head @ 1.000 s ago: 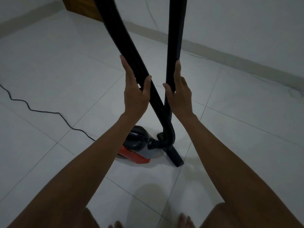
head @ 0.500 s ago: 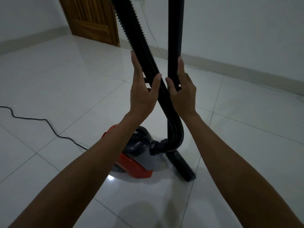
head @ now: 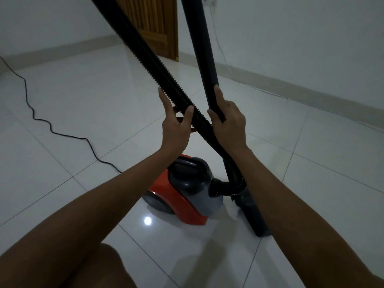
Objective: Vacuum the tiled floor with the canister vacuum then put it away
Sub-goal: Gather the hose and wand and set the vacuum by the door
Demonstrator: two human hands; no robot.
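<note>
A: What is there, from the big things down?

B: The tiled floor [head: 72,104] fills the view. The canister vacuum [head: 182,192] stands at 6 o'clock of the crossing hose and tube, its power cord [head: 49,125] running off to 9 o'clock.

A: And the hands?

B: The left hand [head: 176,123] has its grip curled on the ribbed hose [head: 166,77]. The right hand [head: 228,121] is clamped on the smooth wand [head: 203,48], which stands almost upright.

A: Which step?

B: I judge it is the putting away. Next, the hose must be gathered against the wand.
</note>
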